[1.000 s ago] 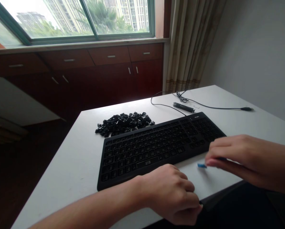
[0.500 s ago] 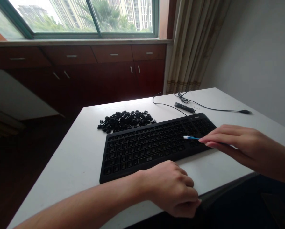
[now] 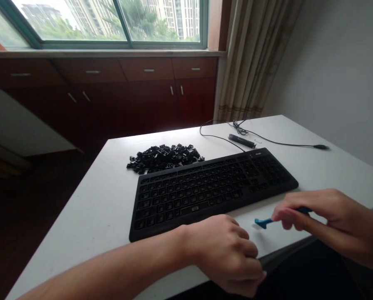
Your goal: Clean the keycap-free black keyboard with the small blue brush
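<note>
A black keyboard (image 3: 189, 183) lies on the white table with its key caps off, leaving rows of open sockets; one wide bar remains at its near edge. My right hand (image 3: 326, 221) is closed around a blue toothbrush (image 3: 266, 222), holding it off the keyboard's near right side. The brush head faces down, its white bristles at or just above the tabletop; contact cannot be made out. Nearer the table's front edge, my left hand (image 3: 230, 256) is curled in a fist, knuckles up, with nothing seen in it. Its palm is hidden.
Behind the keyboard sits a heap of loose black key caps (image 3: 164, 157). A long black bar (image 3: 241, 141) and a small bent wire lie beyond its right half. The keyboard's cable (image 3: 286, 143) runs across the back of the white table (image 3: 89, 200). Cabinets (image 3: 136, 96) stand behind.
My right hand has moved toward me, carrying the toothbrush from above the keyboard down to the table in front of it; its bristles now face down. My left hand stays nearly still.
</note>
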A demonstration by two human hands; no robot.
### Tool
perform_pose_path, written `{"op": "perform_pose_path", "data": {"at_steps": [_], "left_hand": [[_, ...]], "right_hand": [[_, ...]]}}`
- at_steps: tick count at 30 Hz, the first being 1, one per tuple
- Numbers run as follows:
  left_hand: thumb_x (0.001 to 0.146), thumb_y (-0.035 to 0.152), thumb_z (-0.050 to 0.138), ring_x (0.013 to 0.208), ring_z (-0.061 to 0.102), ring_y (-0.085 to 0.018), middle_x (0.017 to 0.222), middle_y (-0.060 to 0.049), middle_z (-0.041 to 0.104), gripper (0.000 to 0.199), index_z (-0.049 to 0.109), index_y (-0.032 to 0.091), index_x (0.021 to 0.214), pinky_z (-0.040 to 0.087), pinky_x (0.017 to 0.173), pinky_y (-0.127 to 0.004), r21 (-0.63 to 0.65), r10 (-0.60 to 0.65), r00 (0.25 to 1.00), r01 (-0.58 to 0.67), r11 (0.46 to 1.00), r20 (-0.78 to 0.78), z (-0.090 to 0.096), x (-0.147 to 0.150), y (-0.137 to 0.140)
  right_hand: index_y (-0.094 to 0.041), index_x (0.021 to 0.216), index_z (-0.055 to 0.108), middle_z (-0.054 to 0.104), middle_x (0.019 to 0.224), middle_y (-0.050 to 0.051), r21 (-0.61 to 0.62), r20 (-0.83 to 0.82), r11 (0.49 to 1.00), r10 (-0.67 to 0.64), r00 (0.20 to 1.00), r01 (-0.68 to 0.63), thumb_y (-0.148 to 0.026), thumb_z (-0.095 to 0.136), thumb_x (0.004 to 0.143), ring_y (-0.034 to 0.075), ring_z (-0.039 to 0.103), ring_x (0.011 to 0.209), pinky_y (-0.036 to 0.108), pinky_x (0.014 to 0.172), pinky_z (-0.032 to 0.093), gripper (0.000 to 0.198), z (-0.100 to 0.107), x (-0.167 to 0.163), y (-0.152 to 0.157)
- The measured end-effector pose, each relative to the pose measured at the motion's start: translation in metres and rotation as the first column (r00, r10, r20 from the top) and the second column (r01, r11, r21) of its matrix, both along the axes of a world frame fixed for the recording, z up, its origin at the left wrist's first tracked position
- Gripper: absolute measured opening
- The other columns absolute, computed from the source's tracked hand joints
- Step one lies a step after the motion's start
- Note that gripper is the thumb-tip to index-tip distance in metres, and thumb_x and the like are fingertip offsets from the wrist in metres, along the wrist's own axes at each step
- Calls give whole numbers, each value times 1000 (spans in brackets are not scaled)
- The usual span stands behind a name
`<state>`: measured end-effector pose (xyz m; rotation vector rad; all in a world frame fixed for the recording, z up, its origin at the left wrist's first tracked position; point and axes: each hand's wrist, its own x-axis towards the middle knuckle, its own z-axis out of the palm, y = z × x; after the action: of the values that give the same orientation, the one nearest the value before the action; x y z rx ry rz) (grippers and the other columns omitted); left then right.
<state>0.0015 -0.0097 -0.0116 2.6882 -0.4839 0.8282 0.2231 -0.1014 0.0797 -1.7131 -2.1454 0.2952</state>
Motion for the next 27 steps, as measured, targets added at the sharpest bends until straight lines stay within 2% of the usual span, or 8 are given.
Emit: {"op": "perform_pose_path", "data": {"at_steps": [4, 5, 9, 13, 15, 19, 24, 27], "left_hand": [[86, 30, 59, 49, 46, -11, 57, 4, 56, 31, 48, 19, 58, 32, 45, -31, 3, -22, 999, 22, 1000, 39, -2, -1, -4], [85, 30, 59, 49, 45, -11, 56, 4, 55, 32, 47, 19, 58, 30, 45, -31, 8, 1, 999, -1, 1000, 42, -2, -1, -4], [86, 30, 58, 47, 42, -12, 54, 3, 51, 29, 48, 19, 60, 26, 44, -31, 54, 116, 991, -120, 991, 60, 9, -3, 1], [90, 26, 52, 53, 44, -11, 56, 2, 53, 29, 49, 19, 62, 29, 50, -30, 66, 333, 943, -331, 941, -26, 30, -19, 26], [92, 26, 52, 60, 47, -12, 62, 0, 56, 29, 51, 18, 64, 36, 58, -29, 111, 509, 857, -500, 859, -82, 38, -38, 44], [91, 28, 55, 79, 55, -16, 85, -4, 65, 16, 61, 18, 80, 43, 75, -33, 198, 713, 698, -690, 696, -71, 44, -95, 79], [91, 31, 52, 86, 57, -19, 93, -6, 66, 17, 63, 19, 86, 44, 82, -33, 189, 851, 522, -831, 523, -62, 43, -154, 106], [95, 37, 44, 66, 51, -15, 72, -3, 60, 32, 57, 18, 73, 38, 65, -28, 183, 950, 294, -933, 309, -104, 42, -168, 111]], "right_hand": [[-23, 96, 70, 75, 90, 6, 277, 151, 949, -198, 968, 151, -42, 48, 93, 23, 70, 76, 32, 64, 54, 29, -4, -4, -4], [-22, 97, 70, 75, 92, 7, 290, 174, 945, -209, 962, 153, -42, 47, 93, 23, 70, 77, 33, 64, 54, 30, -5, -3, -5], [-28, 100, 67, 74, 89, 1, 31, 12, 998, -50, 999, 50, -39, 47, 94, 17, 69, 74, 25, 62, 54, 24, -9, -1, -10], [-28, 107, 66, 73, 99, 1, 237, 3, 966, -103, 995, 100, -36, 56, 90, 19, 70, 85, 27, 77, 55, 22, -14, 2, -10], [-26, 110, 65, 72, 105, 2, 210, -10, 976, -58, 998, 59, -33, 56, 90, 20, 69, 92, 29, 83, 54, 23, -16, 3, -9], [-26, 101, 66, 71, 94, 1, -172, -187, 983, 36, 982, -69, -33, 49, 94, 15, 68, 81, 23, 69, 54, 19, -17, 4, -8], [-26, 108, 65, 71, 96, 4, 81, -216, 992, -77, 973, 96, -34, 54, 91, 18, 68, 83, 28, 72, 55, 22, -23, -2, -6], [-26, 101, 67, 71, 93, 3, -65, -273, 998, -38, 961, 21, -34, 52, 93, 17, 68, 81, 26, 71, 55, 19, -24, -11, -8]]}}
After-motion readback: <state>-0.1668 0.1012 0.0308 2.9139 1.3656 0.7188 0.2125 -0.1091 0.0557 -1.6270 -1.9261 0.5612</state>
